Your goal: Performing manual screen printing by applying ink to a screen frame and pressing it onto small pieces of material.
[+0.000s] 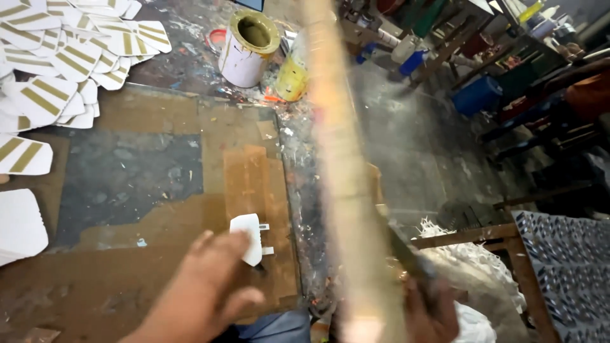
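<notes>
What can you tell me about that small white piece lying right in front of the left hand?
The small white piece is flat, with rounded corners, and looks like plastic or painted board. It lies on a tan cardboard sheet stained with gold paint. Short pale tabs stick out on its right side. The left hand reaches toward it, fingertips at its lower edge; whether they touch is unclear. It carries no gold stripes.

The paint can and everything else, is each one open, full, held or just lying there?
Paint can: upright, lid off.
Small white piece: flat on the cardboard, left hand touching it.
Spray tool: gripped in right hand, spraying.
Striped white pieces: lying in a heap.
Yellow bottle: upright.
</notes>
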